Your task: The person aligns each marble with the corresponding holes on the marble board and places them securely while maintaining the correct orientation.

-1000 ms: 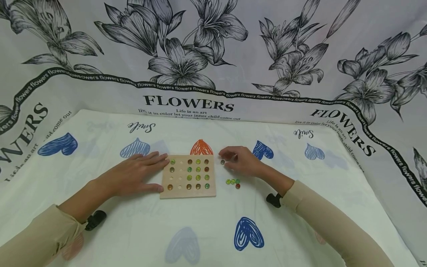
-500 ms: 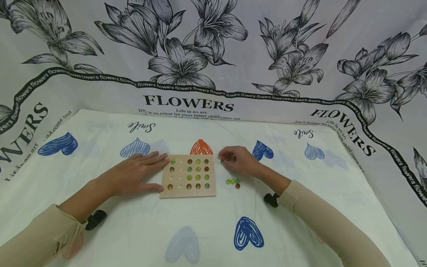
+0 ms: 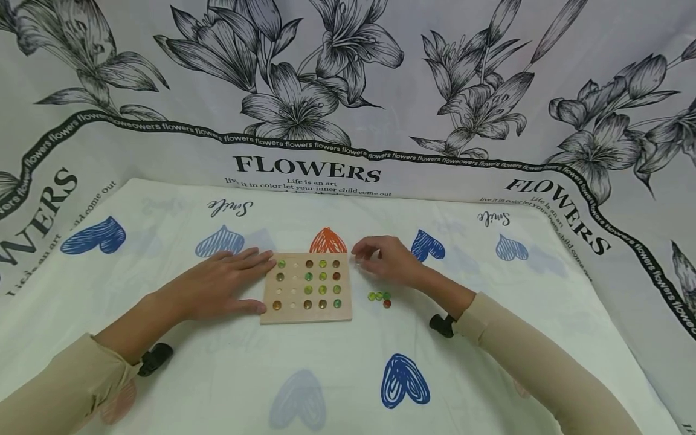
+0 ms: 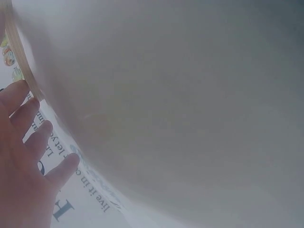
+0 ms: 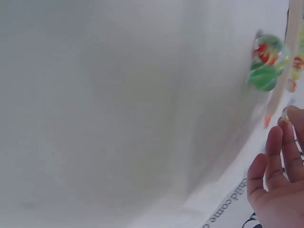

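A wooden marble board (image 3: 287, 314) lies on the cloth, with green, yellow and brown marbles in many of its hollows; several hollows in its left two columns hold none. My left hand (image 3: 223, 284) lies along the board's left side, fingers extended over the upper left corner and thumb at the lower left corner. Just off the board's upper right edge, my right hand (image 3: 387, 261) pinches a clear marble (image 5: 285, 115) between thumb and fingertip, best seen in the right wrist view; the fingers mostly hide it in the head view.
A small cluster of loose marbles (image 3: 379, 296), green, yellow and reddish brown, lies right of the board, below my right hand. The white cloth (image 3: 217, 374) has printed hearts. Behind it hangs a flower-print cloth (image 3: 402, 121).
My right hand has taken the single marble off the cloth beside the board and shifted slightly left toward the board. My left hand stays in place on the board.
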### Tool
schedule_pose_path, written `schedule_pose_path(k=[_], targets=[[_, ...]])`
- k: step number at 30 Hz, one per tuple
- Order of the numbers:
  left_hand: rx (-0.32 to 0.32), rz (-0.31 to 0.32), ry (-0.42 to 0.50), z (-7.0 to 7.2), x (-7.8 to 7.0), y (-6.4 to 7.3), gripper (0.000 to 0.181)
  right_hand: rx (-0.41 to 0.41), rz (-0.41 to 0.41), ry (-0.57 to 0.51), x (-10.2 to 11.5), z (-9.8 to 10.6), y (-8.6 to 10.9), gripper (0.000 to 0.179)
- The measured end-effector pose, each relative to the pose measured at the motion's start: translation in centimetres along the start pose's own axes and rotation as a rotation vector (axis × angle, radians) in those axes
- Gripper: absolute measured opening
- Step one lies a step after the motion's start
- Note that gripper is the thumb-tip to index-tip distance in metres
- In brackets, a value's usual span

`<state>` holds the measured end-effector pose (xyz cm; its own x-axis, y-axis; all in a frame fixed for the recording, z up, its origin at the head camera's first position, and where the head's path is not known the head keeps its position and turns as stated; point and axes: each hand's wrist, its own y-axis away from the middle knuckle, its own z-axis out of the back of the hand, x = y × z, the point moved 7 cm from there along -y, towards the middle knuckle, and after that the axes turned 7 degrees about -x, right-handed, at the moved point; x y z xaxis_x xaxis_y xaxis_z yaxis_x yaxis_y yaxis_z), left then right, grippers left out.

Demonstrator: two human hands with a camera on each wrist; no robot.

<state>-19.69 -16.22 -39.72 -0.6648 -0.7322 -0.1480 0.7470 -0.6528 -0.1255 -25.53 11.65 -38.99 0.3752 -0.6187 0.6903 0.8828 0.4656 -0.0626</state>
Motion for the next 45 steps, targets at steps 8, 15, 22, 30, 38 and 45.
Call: schedule_pose_path(k=[8,15,22,30,38,45], targets=[[0.009,0.003,-0.006,0.0,0.1,-0.1,0.089,0.058,0.09,-0.022,2.4,-1.0,0.0,0.021],[0.005,-0.005,-0.001,-0.1,0.0,-0.1,0.089,0.107,0.147,-0.038,4.8,-2.4,0.2,0.021],[0.007,-0.002,0.001,-0.1,0.1,-0.1,0.088,0.151,0.168,-0.088,6.6,-4.0,0.2,0.022],[0.003,-0.005,0.005,0.2,-0.1,-0.1,0.088,0.194,0.175,-0.113,8.2,-5.6,-0.1,0.022],[0.003,0.002,0.014,0.1,-0.1,0.0,0.088,0.218,0.258,-0.054,9.3,-7.3,0.2,0.02],[-0.009,-0.007,0.005,0.0,0.1,0.0,0.088,0.233,0.283,0.007,9.8,-7.9,0.0,0.02]])
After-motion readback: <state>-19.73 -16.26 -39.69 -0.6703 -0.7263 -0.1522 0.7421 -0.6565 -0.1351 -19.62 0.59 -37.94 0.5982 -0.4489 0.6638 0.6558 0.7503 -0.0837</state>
